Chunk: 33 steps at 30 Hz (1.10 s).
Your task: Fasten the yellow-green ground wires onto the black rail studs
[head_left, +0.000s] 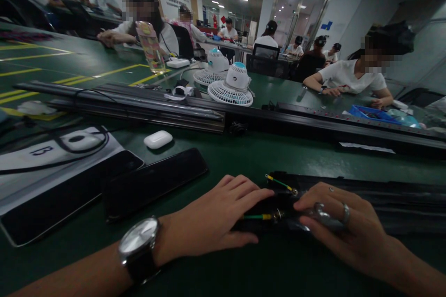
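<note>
My left hand [230, 218] lies palm down with its fingers stretched over a long black strip-like part [341, 195], pressing near its left end. My right hand [348, 227] is closed around a shiny, screwdriver-like tool [322, 213], partly hidden by the fingers. The tool points left toward a metal fastener [278, 215] at the end of one green-and-yellow wire [256, 216]. That wire runs under my left hand. A second green-and-yellow wire [278, 182], with a ring terminal at its free end, joins the black part farther back.
Black phones [156, 183] and a white earbud case [158, 139] lie left of my hands. Long black rails [156, 106] cross the green table behind them. Two white fans [232, 86], a bottle [151, 48] and a blue tray [372, 113] stand beyond. Other people sit across the table.
</note>
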Each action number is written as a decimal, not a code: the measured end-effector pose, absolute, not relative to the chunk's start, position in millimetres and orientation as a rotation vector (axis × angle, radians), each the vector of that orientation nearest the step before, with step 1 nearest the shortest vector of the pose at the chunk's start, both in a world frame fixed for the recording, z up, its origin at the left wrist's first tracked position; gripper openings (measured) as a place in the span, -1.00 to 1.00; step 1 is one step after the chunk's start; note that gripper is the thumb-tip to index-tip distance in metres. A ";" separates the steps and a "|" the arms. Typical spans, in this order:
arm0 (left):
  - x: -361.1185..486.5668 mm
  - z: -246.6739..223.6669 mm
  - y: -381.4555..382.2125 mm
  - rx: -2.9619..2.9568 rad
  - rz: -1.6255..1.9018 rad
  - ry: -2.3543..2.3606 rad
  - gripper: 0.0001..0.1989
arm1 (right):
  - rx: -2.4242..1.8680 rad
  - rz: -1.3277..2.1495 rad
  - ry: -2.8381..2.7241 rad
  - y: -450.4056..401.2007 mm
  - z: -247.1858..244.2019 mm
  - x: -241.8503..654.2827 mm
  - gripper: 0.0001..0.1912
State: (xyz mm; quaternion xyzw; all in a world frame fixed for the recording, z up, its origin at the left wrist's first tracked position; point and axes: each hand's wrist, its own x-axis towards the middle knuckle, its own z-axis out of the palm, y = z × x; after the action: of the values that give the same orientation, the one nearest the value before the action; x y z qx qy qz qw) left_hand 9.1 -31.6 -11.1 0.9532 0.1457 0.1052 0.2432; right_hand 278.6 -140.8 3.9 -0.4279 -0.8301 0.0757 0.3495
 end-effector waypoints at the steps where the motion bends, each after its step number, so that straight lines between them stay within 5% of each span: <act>1: 9.3 -10.9 -31.6 2.604 0.285 0.400 -0.22 | -1.105 0.201 -2.160 -140.7 3.7 279.0 -0.82; 33: 9.6 -12.9 -31.7 2.617 0.300 0.394 -0.23 | -1.047 0.039 -2.185 -138.8 9.0 278.9 -0.90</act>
State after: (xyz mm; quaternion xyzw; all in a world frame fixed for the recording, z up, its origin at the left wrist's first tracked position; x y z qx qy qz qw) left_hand 9.6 -31.7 -12.9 0.9546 0.1437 0.1096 0.2367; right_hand 278.9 -138.8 9.0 -0.4044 -0.8443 0.0149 0.3514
